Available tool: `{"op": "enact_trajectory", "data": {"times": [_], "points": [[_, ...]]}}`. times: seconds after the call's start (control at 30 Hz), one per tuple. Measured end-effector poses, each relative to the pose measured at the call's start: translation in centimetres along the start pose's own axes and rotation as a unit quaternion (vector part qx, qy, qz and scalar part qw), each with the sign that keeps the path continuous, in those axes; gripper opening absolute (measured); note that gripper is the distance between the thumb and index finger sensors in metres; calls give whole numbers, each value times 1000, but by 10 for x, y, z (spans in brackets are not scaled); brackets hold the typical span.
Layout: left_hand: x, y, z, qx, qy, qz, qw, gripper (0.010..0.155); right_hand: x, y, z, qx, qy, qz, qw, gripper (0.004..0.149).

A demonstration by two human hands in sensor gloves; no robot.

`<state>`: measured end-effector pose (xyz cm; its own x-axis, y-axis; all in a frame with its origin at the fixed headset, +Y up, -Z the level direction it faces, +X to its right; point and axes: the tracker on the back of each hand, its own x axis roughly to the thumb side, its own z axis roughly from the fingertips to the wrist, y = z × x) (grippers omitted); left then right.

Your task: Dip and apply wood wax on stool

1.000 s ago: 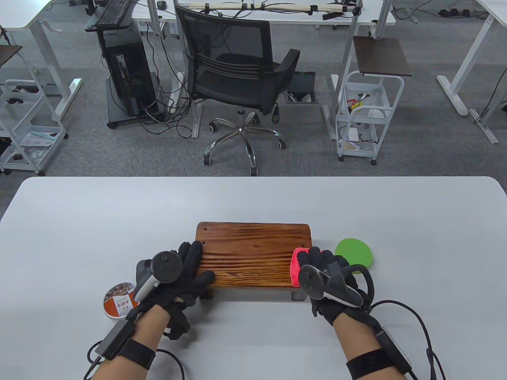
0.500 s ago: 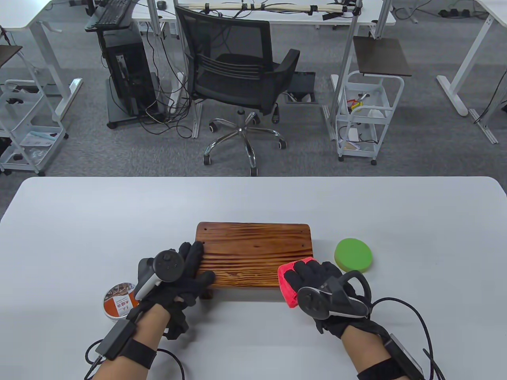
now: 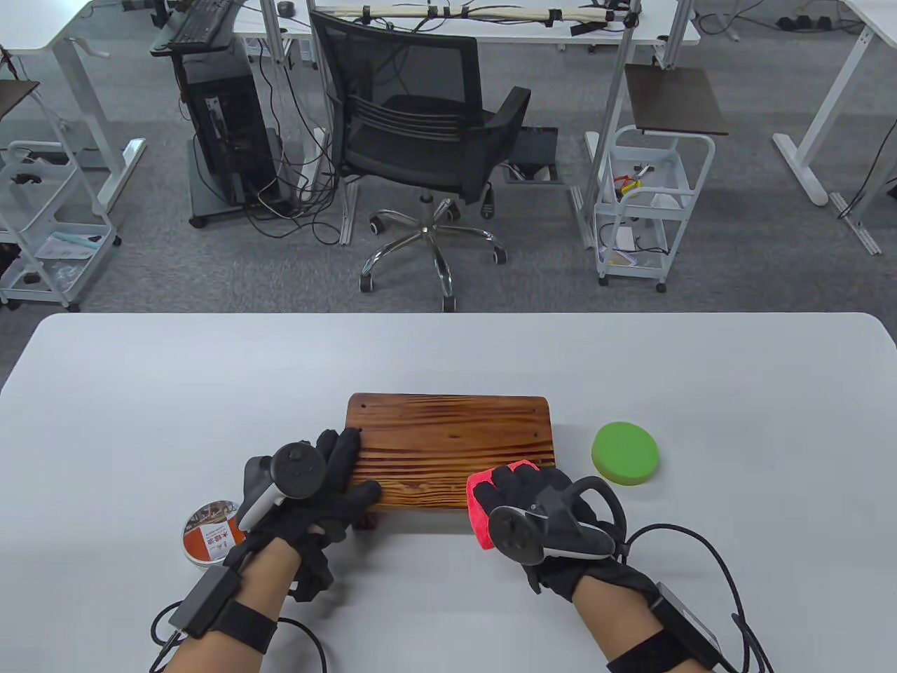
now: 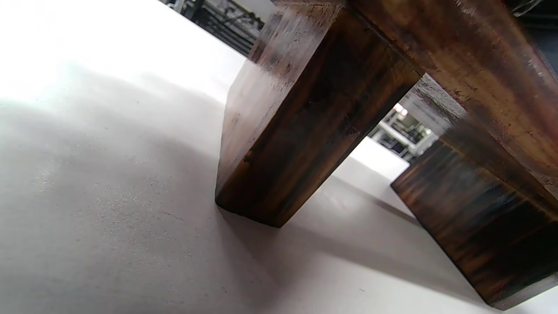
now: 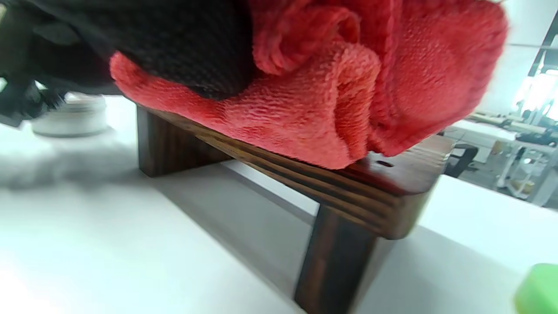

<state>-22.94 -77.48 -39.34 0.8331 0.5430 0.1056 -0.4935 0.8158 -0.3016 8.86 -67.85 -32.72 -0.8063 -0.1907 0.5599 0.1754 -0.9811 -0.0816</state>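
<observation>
At the far left of the things on the white bench [image 3: 140,392], a round wax tin [image 3: 207,533] sat near the front edge, partly hidden behind the left hand's tracker. Just to its right, the left hand [image 3: 319,484] lay on the left end of the wooden stool [image 3: 448,442], its gloved fingers spread flat across the top and its thumb stretched along the front edge; it gripped nothing, only pressed on the wood. In the left wrist view the camera looked under the stool at a dark leg [image 4: 296,126] standing on the bench, with a second leg [image 4: 488,218] beyond it to the right.

The stool stood upright in the middle of the bench, long side toward the person, its striped grain running left to right.

On the right half of the stool's near edge, the right hand [image 3: 532,498] held a bunched red cloth [image 3: 480,512] and pressed it on the wood at the front edge. In the right wrist view the cloth [image 5: 348,100] was folded under the black-gloved fingers [image 5: 187,48] and touched the stool's top [image 5: 405,174], overhanging the edge slightly.

Farthest right, a green round sponge pad [image 3: 625,452] lay on the bench near the stool's right end, apart from it and from the right hand.
</observation>
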Motion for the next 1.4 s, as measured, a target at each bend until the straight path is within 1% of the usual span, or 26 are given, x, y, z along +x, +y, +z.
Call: {"op": "enact_trajectory", "data": {"times": [0.07,0.17,0.23,0.33,0.4,0.47,0.5,0.6,0.67,0.73,0.8,0.9,0.97,1.03,1.1,1.17,1.2,1.27,1.3,1.37,1.4], "points": [[0,0,0,0,0,-1,1000,103,-8,-1,-3,-3,22,-7,1000,68],[0,0,0,-1,0,-1,1000,103,-29,3,-12,17,85,7,996,68],[0,0,0,-1,0,0,1000,103,-32,3,-15,21,103,-15,994,68],[0,0,0,-1,-1,4,1000,103,-17,1,-17,23,69,-16,997,67],[0,0,0,-2,-1,5,1000,103,0,-1,-16,6,5,-30,1000,67],[0,0,0,-2,-1,5,1000,103,10,-3,-15,1,-38,-48,998,67],[0,0,0,-2,-1,6,1000,103,13,-4,-15,0,-50,-52,997,67],[0,0,0,-2,-1,6,1000,103,5,-4,-18,6,-38,-41,998,67],[0,1,0,-2,-2,7,1000,103,-8,-2,-22,3,1,-53,999,67],[0,1,0,-3,-2,6,1000,103,-18,0,-25,7,30,-21,999,67],[0,1,0,-3,-2,7,1000,103,-25,2,-29,5,57,-35,998,67],[0,1,0,-2,-2,11,1000,103,-18,1,-31,10,46,-42,998,67],[0,0,0,-2,-3,11,1000,103,-7,0,-30,5,15,-44,999,67],[0,0,0,-3,-2,13,1000,103,3,-1,-28,-4,-34,-81,996,66],[0,0,0,-2,-2,12,1000,103,6,-1,-27,-1,-50,-84,995,66],[-1,1,0,-2,-3,12,1000,103,0,-3,-30,1,-33,-63,997,67],[-1,1,0,-3,-3,12,1000,103,-4,-4,-32,2,-23,-65,998,67],[-1,1,0,-4,-3,13,1000,103,-12,-3,-37,5,17,-74,997,66],[-1,1,0,-3,-4,12,1000,103,-18,-3,-41,11,38,-49,998,66],[-1,1,0,-4,-3,15,1000,103,-20,-3,-44,15,46,-52,997,66],[-1,1,0,-4,-3,15,1000,103,-15,-3,-45,17,39,-63,997,66]]}}
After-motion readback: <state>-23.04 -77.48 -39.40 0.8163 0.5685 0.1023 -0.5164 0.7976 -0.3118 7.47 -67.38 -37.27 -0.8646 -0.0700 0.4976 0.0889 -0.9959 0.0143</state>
